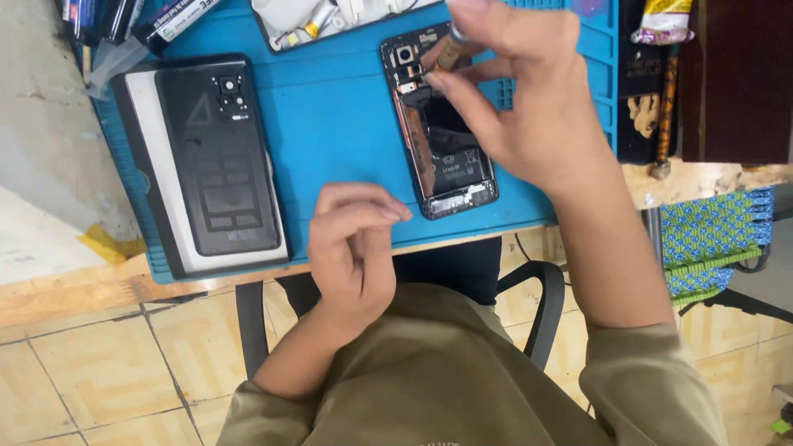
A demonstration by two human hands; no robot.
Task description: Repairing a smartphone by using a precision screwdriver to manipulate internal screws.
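Observation:
An opened black phone (442,153) lies back-up on a blue work mat (330,116), its battery and circuit board exposed. My right hand (529,99) pinches a small screwdriver (450,51) whose tip touches the phone's upper part, near the camera module. My left hand (355,248) rests on the mat's near edge, just left of the phone's bottom end. Its fingers are curled in, and nothing shows in them.
A black phone back cover (219,157) lies on a white-edged flat case at the mat's left. A white device with loose parts (314,16) sits at the far edge. Tools (665,116) lie right of the mat. A black chair (537,306) and tiled floor are below.

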